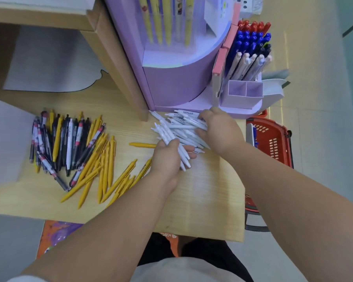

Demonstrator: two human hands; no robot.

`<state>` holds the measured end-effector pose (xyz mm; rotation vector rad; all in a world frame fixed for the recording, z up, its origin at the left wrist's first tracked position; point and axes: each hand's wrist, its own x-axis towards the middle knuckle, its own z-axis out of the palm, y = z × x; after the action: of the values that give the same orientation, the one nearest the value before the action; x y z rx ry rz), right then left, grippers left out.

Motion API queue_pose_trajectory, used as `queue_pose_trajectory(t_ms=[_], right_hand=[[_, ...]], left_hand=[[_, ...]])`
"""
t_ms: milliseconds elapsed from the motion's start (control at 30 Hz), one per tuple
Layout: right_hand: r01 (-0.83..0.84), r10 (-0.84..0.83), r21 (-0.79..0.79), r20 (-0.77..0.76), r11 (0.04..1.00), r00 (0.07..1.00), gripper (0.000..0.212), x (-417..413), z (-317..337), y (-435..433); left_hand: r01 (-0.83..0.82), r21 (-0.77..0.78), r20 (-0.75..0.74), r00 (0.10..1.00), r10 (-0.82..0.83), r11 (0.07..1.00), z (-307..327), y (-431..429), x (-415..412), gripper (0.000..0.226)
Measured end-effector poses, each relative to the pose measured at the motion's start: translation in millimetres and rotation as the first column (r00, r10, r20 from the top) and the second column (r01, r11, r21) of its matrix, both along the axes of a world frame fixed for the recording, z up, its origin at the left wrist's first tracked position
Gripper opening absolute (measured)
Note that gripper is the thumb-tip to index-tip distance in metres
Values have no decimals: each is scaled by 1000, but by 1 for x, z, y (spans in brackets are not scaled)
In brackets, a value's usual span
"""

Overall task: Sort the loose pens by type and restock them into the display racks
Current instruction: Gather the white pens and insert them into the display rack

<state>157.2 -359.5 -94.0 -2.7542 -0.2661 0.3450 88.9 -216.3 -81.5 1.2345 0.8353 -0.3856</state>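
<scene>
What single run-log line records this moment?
left hand: grips white pens | right hand: grips white pens | yellow pens: loose on table

A single view, worn on the head: it looks steeply down and forward, close over the worktop (208, 196). The forearms (283, 192) stretch up from 5 and 7 o'clock; the display rack (171, 84) stands at 12, its lines bent by the wide lens

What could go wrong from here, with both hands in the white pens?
1. The left hand grips a loose fan of white plastic pens; some could slip out and scatter.
2. The pile lies near the right edge of the pale wooden table, beside a red plastic basket; the right hand might knock pens off.
3. A lone yellow pen lies close by and could get swept into the white bundle.
</scene>
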Motion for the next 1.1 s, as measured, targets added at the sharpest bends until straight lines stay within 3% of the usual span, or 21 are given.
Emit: queue_pose_trajectory(t_ms=[167,267,433,533,633,733,900,1100], right_hand=[[7,-5,-13,148,1000,989,43,2,0,-1],[91,-84,-25,210,996,974,41,-4,-3,-10],[93,-98,38,185,995,978,28,-9,-5,-19],[41,-49,39,235,998,971,21,-2,-2,-12],[-41,26,52,267,998,963,29,6,1,-3],[-29,-1,107,268,994,963,34,8,2,-1],[56,-93,147,260,987,961,12,-12,-3,-10],[44,-76,151,208,988,975,16,-33,-5,-6]], left_hand=[[-101,-156,-55,994,94,982,6,-12,18,20],[-62,-196,-101,994,42,979,9,-15,26,28],[2,-151,-106,994,-19,989,13,-7,22,22],[-52,-161,-125,992,32,986,13,-7,24,20],[-118,-164,-152,984,93,979,11,-9,28,22],[-139,-184,-156,982,110,973,12,-13,30,19],[-12,-81,-150,989,0,997,-1,-11,34,10],[124,111,-133,985,-109,986,-10,5,27,23]])
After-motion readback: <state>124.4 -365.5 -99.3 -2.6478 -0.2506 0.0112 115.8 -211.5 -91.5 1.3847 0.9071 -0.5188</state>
